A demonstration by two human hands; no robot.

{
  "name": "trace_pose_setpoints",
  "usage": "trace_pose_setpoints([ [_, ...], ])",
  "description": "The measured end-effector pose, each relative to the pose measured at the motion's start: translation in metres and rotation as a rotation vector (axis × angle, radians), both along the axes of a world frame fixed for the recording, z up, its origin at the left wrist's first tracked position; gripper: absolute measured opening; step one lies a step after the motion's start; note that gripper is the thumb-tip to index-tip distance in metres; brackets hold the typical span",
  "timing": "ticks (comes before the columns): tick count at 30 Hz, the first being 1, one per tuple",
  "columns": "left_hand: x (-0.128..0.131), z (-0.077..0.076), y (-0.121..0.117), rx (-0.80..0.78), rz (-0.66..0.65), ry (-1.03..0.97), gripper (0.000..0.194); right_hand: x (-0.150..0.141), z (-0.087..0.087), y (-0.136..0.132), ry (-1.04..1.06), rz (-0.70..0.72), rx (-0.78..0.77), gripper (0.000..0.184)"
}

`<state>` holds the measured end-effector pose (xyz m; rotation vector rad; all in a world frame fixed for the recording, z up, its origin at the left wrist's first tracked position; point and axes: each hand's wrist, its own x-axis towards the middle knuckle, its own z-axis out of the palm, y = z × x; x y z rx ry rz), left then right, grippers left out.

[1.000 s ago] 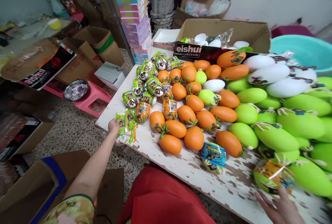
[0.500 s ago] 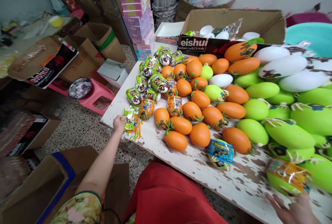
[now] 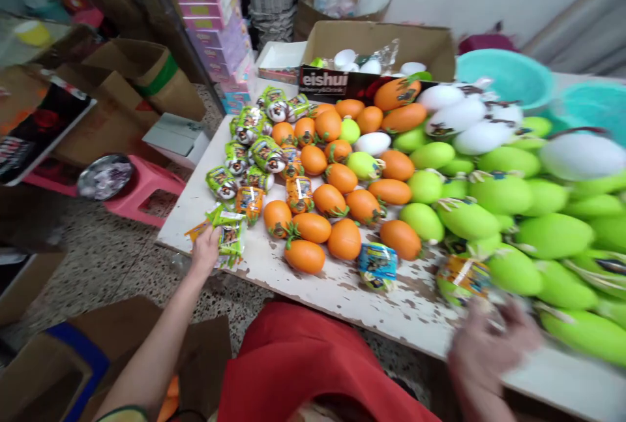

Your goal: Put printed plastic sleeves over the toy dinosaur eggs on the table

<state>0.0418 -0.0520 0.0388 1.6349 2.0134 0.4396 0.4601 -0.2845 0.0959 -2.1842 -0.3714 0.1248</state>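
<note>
My left hand is closed on printed plastic wrappers, green and orange, at the table's front left corner. An orange one sticks out to the left of the fingers. My right hand, blurred, is over the front edge at the right with its fingers apart. Just beyond it sits a green egg-shaped toy with an orange wrapper around it. Farther left, a green toy in a blue wrapper stands near the edge. Orange egg-shaped toys with green tops lie between the hands.
Wrapped white-and-green toys are heaped at the left. Loose green toys and white ones cover the right side. Behind stand an open carton, a turquoise basin and stacked boxes. A pink stool stands left.
The view has swung right. My left hand has lifted wrappers off the pile, an orange one now sticking out leftward. My right hand has come farther into view beside the orange-wrapped toy.
</note>
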Motion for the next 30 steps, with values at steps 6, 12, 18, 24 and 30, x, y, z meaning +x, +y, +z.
trace_pose_setpoints([
  [6, 0.140, 0.034, -0.069, -0.398, -0.459, -0.694, 0.031, -0.082, -0.006, 0.049, 0.939, 0.572, 0.195, 0.052],
  [12, 0.192, 0.036, -0.076, -0.469, -0.439, -0.776, 0.032, -0.076, -0.025, 0.043, 1.012, 0.446, 0.179, 0.039],
  [18, 0.201, 0.050, -0.076, -0.551, -0.459, -0.845, 0.024, -0.063, -0.028, 0.037, 0.834, 0.427, 0.189, 0.027],
  [24, 0.220, 0.060, -0.096, -1.041, -0.340, -1.277, 0.034, -0.065, -0.028, 0.030, 0.783, 0.565, 0.219, 0.024],
  [30, 0.228, 0.068, -0.091, -1.021, -0.261, -1.375, 0.027, -0.046, -0.038, 0.022, 0.791, 0.538, 0.148, 0.028],
])
